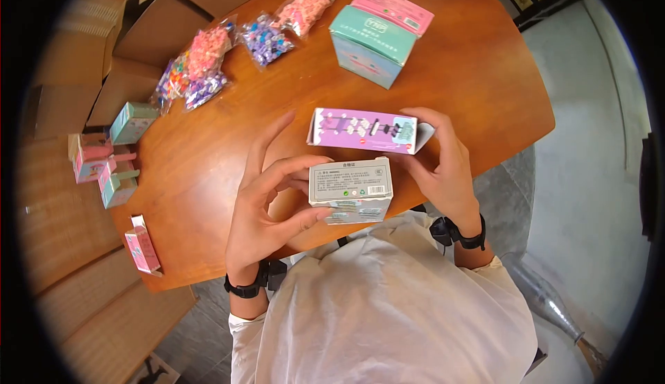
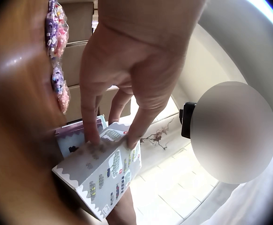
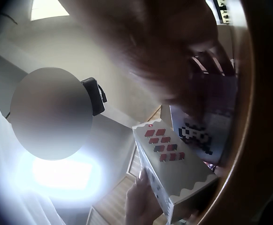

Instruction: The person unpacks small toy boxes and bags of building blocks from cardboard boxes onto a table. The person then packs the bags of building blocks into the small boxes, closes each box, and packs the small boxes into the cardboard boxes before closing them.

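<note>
In the head view my left hand (image 1: 260, 211) grips a small grey cardboard box (image 1: 350, 181) by its left end, thumb on the near side and fingers on the far side. The box's printed narrow side, with a barcode, faces up. Just beyond it, my right hand (image 1: 447, 169) holds a purple box (image 1: 360, 129) by its right end, where a pale flap (image 1: 425, 134) sticks out. The left wrist view shows my fingertips pressed on the grey box (image 2: 106, 168), with white wavy edging. In the right wrist view the purple box (image 3: 204, 133) lies in shadow beneath my right hand.
A teal box (image 1: 374, 41) and a pink box (image 1: 395, 6) stand farther back on the wooden table (image 1: 270, 93). Bags of coloured beads (image 1: 208, 51) lie at the back left. Small boxes (image 1: 131, 122) and an opened pink one (image 1: 142, 249) line the left edge, beside large cartons (image 1: 163, 30).
</note>
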Available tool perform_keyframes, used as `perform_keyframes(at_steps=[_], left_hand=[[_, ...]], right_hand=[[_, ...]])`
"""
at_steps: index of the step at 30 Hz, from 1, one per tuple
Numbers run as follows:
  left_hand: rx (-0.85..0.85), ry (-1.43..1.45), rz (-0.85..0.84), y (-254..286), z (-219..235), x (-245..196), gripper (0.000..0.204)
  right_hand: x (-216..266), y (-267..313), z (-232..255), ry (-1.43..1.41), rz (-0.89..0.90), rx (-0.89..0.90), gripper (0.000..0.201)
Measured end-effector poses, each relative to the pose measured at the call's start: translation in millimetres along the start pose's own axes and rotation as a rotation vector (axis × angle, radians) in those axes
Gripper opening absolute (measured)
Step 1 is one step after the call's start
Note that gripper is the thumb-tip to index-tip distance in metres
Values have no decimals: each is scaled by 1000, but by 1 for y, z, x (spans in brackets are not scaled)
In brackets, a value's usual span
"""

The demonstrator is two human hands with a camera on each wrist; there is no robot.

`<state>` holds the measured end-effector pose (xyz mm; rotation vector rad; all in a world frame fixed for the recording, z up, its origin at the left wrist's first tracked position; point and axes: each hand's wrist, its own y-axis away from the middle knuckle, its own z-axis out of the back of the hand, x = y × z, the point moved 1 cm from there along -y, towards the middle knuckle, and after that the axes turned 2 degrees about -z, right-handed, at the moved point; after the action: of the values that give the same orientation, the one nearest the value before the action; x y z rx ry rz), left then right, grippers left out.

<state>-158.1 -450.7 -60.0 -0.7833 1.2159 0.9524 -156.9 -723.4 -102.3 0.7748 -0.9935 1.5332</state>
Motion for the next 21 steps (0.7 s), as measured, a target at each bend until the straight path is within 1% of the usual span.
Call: perform_keyframes(at_steps=[1,4,5,7,8,10,11,13,15,17,20,21], left_hand=[[19,32,20,-4,-1,-1,59],[125,31,12,-12,-5,-5,60],[146,25,21,-13,-7,-4,60],[159,36,46,-14,-9,-3,61],[178,30,49,-13,-9,-1,61],[142,50,123,-7,-7,3,62],[157,44,124,-5,-9,3,62],[109,62,114,-2,-11,3,63],[108,53,115,-1,-11,4,63],[95,47,120,-2,-12,4,62],[85,17,141,-3,-15,1,61],[78,13,118,-3,-16,0,60]], right_hand=[[-2,2,-2,-7,-11,-14,55],[-12,8,-5,-153,-54,21,66],[-14,9,-6,-162,-70,5,66],[-15,10,-9,-242,-26,-26,63],[-16,11,-9,-247,-35,-44,63],[-16,13,-9,-210,0,-53,61],[-17,13,-8,-213,-6,-68,61],[-19,15,-9,-211,26,-28,58],[-22,14,-9,-205,41,-33,59],[-24,11,-9,-177,91,77,61],[-22,10,-12,-217,132,106,63],[-21,10,-12,-220,132,97,63]])
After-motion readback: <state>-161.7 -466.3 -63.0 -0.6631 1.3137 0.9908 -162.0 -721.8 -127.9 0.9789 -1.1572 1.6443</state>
